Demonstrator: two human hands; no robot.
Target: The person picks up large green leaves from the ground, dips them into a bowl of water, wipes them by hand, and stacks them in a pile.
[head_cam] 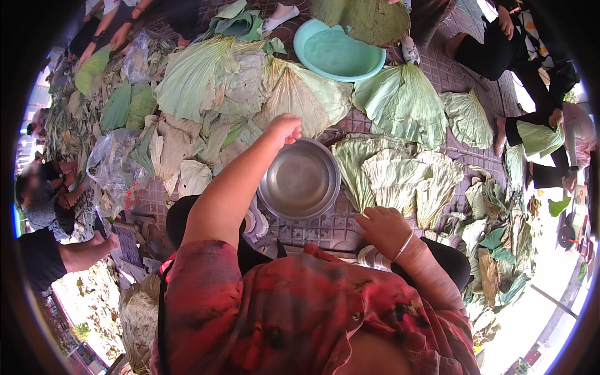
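Observation:
A round stainless steel basin [300,180] stands on the paving between my knees, with only a shallow sheen at its bottom. My left hand [285,129] is over its far left rim, fingers curled; whether anything is pinched in them is hidden. My right hand [386,230], with a bangle at the wrist, hovers by my right knee, fingers loosely spread and holding nothing. Just beyond it lies a stack of folded, dried lotus leaves [398,176]. Past my left hand, a large tan-green fan-shaped leaf [297,96] rests on other leaves.
A turquoise plastic basin [342,52] sits opposite, under a big leaf [363,21] held by another person. Heaped leaves [136,105] and a clear plastic bag [115,164] lie at left. More leaves [492,243] lie at right. Several people sit around.

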